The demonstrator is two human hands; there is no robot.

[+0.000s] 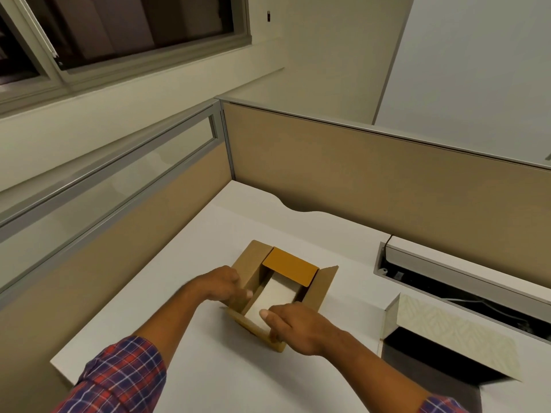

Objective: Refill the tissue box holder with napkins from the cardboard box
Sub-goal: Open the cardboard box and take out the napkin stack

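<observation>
A brown cardboard box (323,286) stands open on the white desk (208,234), its flaps spread outward. Inside lies a white stack of napkins (275,295). My left hand (222,286) reaches into the box from the left, fingers at the stack's left edge. My right hand (293,326) is at the near right, thumb on top of the stack and fingers curled over the box's near wall. The tissue box holder (441,329), cream-patterned outside and black inside, lies open at the right of the desk.
Tan cubicle partitions (372,189) wall the desk at the back and left. A cable tray opening (447,287) with a raised lid runs along the back right, behind the holder. The desk's left edge drops off near my left sleeve.
</observation>
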